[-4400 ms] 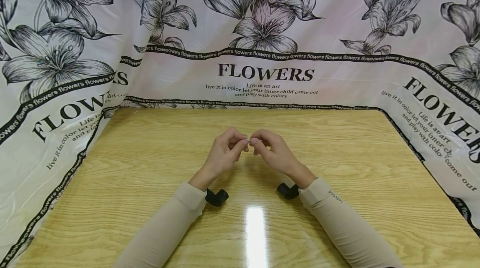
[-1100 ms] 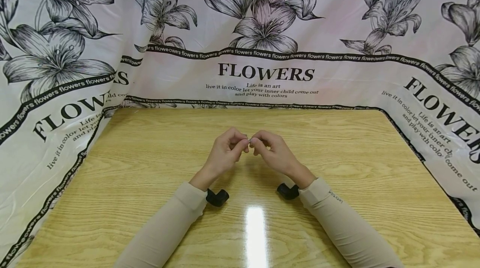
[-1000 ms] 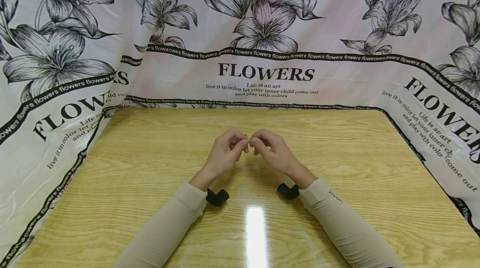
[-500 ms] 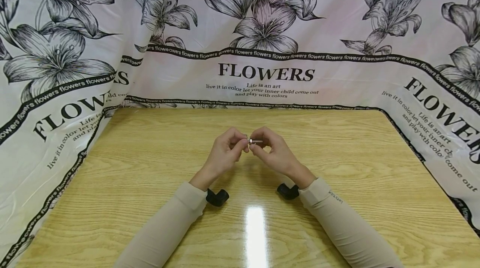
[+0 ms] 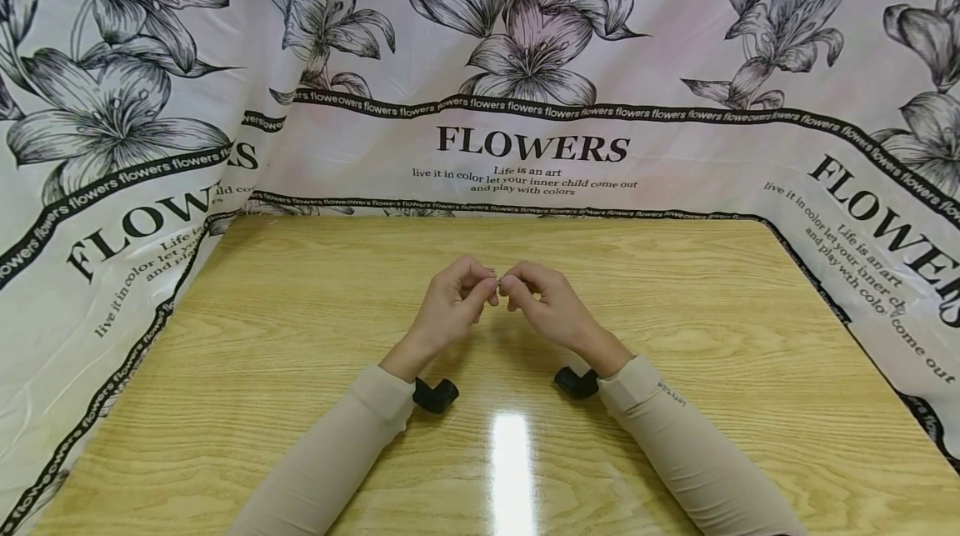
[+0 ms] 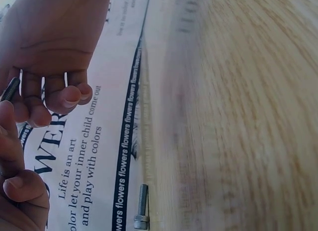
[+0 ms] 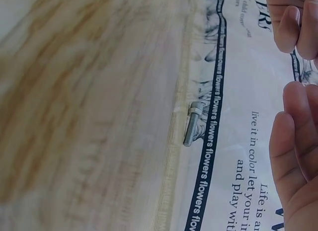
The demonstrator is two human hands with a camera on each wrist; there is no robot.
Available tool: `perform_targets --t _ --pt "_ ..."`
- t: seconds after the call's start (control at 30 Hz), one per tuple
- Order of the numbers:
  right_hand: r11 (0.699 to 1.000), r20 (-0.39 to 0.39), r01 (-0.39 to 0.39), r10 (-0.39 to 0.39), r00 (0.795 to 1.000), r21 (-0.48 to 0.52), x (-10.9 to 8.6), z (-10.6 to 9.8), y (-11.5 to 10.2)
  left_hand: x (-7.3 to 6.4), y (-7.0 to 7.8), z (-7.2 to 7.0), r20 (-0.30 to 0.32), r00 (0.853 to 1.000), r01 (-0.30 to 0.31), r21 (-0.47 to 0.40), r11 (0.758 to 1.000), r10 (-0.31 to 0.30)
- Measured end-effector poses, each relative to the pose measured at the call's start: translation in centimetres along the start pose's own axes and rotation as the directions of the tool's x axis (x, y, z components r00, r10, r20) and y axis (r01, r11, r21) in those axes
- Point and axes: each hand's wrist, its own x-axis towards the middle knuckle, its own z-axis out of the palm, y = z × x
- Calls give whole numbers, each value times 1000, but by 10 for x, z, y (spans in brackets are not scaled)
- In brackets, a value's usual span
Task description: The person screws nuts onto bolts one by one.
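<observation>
In the head view my left hand and right hand meet fingertip to fingertip above the table. A small metal bolt is between them, almost covered by fingers; its threaded shank shows in the left wrist view, against the fingers of the right hand. Thumb and forefinger of the left hand pinch its left end. Right thumb and forefinger pinch it just beside; whether they grip a nut there is hidden. A second bolt with a nut near its head lies on the table beyond the hands, head to the left.
The wood-grain table reaches back to a white floral cloth hung at the rear and both sides. A black camera mount sits at the left wrist and another at the right wrist.
Half a second ago the right fingers were parted, baring the nut and shank pointing right; now they have closed over them again. The left hand has stayed in place.
</observation>
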Motion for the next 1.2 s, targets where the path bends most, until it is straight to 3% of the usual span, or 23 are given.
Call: perform_targets --t 0.6,1.2 --pt "1000 -23 -18 18 1000 -6 0 -2 3 1 -2 -4 -19 999 -35 -2 999 35" --pt "1000 -48 24 -25 999 -13 1 -3 4 1 0 -7 -11 1000 -3 -37 999 3"
